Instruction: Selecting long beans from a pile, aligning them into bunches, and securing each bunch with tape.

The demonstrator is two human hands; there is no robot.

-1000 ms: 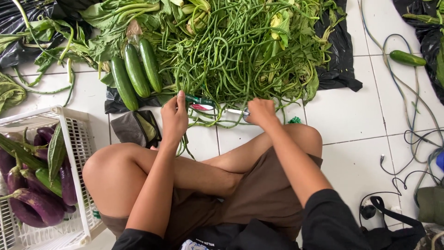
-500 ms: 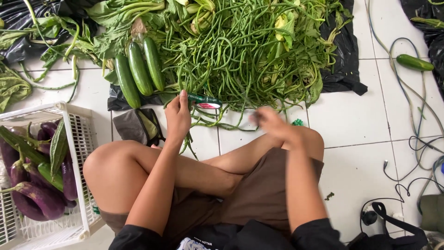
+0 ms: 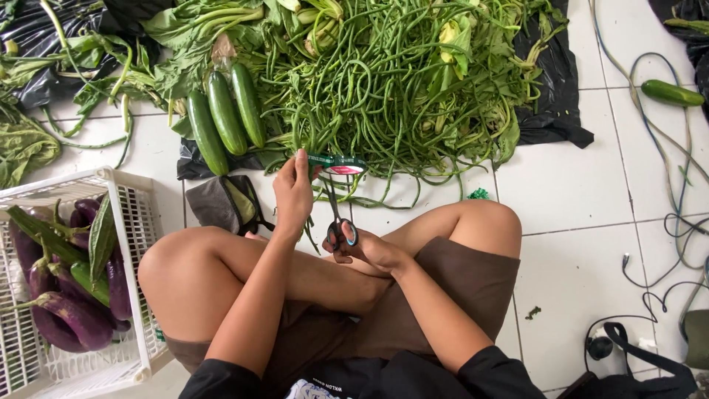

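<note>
Floor: white glazed tile w/ grout lines; hard, smooth, prob. slick where wet.
Long beans: big loose heap on black plastic sheet at far edge of floor, centre. Thin, limp, tangled; light singly, awkward in bulk. Best gathered as a bunch near stem ends.
Crate: white plastic lattice, rigid, near-left corner; holds purple aubergines, glossy, firm.
Cucumbers: three, dark green, smooth, stiff, side by side left of heap; one more lies apart at far right.
Scissors: dark handles, metal blades pointing away toward heap; rigid, sharp. Hold by loops only.
Tape roll: small green/red ring, light, sticky; at near fringe of heap.
Left hand: closed, pinching tape end at the roll.
Right hand: fingers gripping the scissors' loops, resting on the crossed legs.
</note>
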